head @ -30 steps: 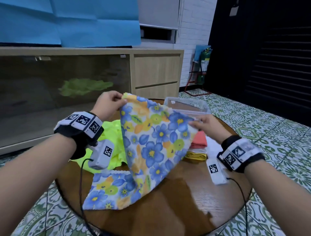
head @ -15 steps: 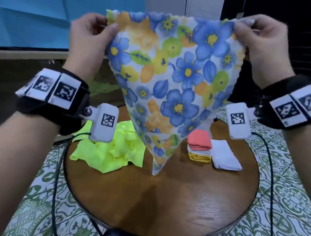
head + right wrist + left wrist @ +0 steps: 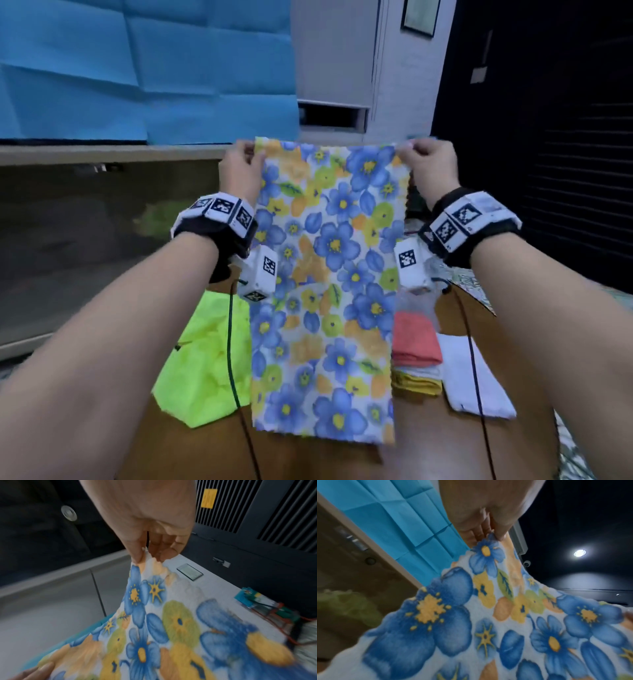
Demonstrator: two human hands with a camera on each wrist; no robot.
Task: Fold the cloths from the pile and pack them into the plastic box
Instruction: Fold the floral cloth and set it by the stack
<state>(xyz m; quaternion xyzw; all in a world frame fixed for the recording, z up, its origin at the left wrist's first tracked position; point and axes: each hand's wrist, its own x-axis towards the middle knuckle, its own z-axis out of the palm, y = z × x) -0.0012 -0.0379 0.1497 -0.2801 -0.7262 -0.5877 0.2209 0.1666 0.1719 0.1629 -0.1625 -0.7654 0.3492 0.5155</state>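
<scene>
- Floral cloth (image 3: pixel 325 291): blue, yellow and orange flowers on white; held up flat as a tall rectangle above the counter (image 3: pixel 342 459), lower edge hanging in front of the counter top; contact with the wood cannot be told.
- Left hand (image 3: pixel 239 171): pinching the upper left corner of the floral cloth between thumb and curled fingers; pinch confirmed in the left wrist view.
- Right hand (image 3: pixel 426 164): pinching the upper right corner of the floral cloth, thumb against fingertips; pinch confirmed in the right wrist view.
- Neon yellow cloth (image 3: pixel 205 359): crumpled and unfolded, lying on the counter to the left of the hanging cloth, partly hidden behind it.
- Coral cloth (image 3: pixel 414 339): folded, topmost in a small stack on the right side of the counter.
- Yellow cloth (image 3: pixel 416 385): folded, at the bottom of the same stack, a pale layer between it and the coral one.
- White cloth (image 3: pixel 476 380): folded, lying flat just beside the stack, toward the right edge.
- Wrist bands (image 3: pixel 222 212): black, carrying square coded markers, one on each forearm; thin cables trailing down across the counter.
- Blue paper sheet (image 3: pixel 137 68): creased, covering the wall above a long wooden cabinet (image 3: pixel 102 240).
</scene>
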